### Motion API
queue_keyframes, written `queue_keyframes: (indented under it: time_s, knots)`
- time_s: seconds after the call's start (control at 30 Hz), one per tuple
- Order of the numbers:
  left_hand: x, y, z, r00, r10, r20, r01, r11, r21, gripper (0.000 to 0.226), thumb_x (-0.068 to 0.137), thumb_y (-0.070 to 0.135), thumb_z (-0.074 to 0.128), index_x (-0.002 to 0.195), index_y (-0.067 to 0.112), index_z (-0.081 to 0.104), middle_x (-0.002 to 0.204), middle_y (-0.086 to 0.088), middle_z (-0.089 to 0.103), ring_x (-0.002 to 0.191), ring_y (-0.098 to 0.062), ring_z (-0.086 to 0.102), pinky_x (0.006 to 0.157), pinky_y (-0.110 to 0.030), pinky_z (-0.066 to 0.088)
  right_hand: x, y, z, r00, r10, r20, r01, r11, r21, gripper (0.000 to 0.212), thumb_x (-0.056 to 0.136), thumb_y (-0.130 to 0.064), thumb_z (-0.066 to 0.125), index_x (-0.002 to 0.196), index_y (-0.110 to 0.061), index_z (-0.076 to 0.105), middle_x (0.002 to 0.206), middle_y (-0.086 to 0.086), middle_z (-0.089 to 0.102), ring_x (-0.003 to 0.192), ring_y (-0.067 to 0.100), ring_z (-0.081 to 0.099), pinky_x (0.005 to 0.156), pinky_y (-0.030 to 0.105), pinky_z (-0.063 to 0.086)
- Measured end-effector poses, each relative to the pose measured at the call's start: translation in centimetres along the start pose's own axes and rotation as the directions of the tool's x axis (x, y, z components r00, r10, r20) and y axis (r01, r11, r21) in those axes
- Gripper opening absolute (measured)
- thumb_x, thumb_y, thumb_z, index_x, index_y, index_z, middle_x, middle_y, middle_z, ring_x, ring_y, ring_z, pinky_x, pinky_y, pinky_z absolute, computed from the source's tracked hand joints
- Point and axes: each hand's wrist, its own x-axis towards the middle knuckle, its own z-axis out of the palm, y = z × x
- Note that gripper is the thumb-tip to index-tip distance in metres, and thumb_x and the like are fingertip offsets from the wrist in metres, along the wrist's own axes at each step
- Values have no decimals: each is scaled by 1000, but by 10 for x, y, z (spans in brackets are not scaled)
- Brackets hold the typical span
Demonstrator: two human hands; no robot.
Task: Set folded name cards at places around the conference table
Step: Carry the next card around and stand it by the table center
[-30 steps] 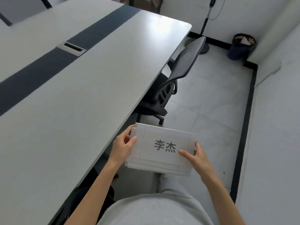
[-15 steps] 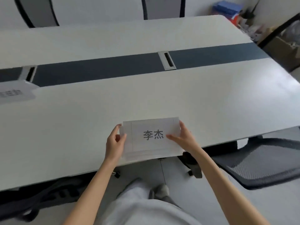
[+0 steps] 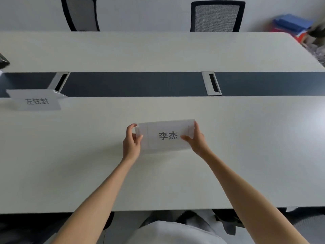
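Observation:
A white name card [image 3: 165,128] with two dark printed characters is held over the near half of the white conference table [image 3: 246,147]. My left hand [image 3: 132,140] grips its left edge, thumb on the front. My right hand [image 3: 196,139] pinches its right edge, thumb lying across the card face. More white sheets seem to lie under the top card; their number is unclear. Another folded name card [image 3: 36,102] stands on the table at the far left, its print upside down to me.
A dark strip [image 3: 133,83] runs along the table's middle with two metal cable hatches [image 3: 212,83], [image 3: 59,81]. Two mesh-backed chairs [image 3: 217,15], [image 3: 80,14] stand at the far side. Blue and red items [image 3: 292,25] lie at the far right. A chair [image 3: 226,221] sits under the near edge.
My view swung from the table's end to face its long side. Both hands carried the name card forward from beside the table edge to above the tabletop.

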Motion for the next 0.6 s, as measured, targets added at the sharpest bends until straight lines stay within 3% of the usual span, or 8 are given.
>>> queue_keyframes:
  time_s: [0.3,0.43,0.53,0.6]
  knots:
    - [12,-6,11,998,35,52,-37,999,32,41,87,9,52,125,14,39,82,-11,53,77,-30,54,72,-30,41,14,18,3,998,-21,-55,21,1000,-17,72,81,-20,65,139,-19,23,127,13,54,111,32,50,84,30,38]
    - [9,-10,4,992,74,102,-83,992,91,52,87,13,53,135,19,33,116,0,47,104,-17,50,89,-28,40,14,26,-13,997,-58,-46,53,994,-98,75,80,-26,66,142,-25,23,132,13,45,115,26,48,96,36,40]
    - [17,-3,0,974,204,97,-217,962,165,48,87,14,54,133,13,40,127,7,42,120,-9,40,101,-15,27,17,25,-28,990,-141,-16,138,981,-137,62,85,-26,61,139,-25,32,140,6,43,128,21,39,106,31,31]
    - [27,4,-2,964,238,116,-256,950,176,32,86,11,56,118,9,55,121,7,51,117,-11,46,95,-1,26,23,22,-33,979,-204,-6,201,971,-130,43,88,-19,57,129,-18,48,136,2,51,126,19,45,97,16,30]
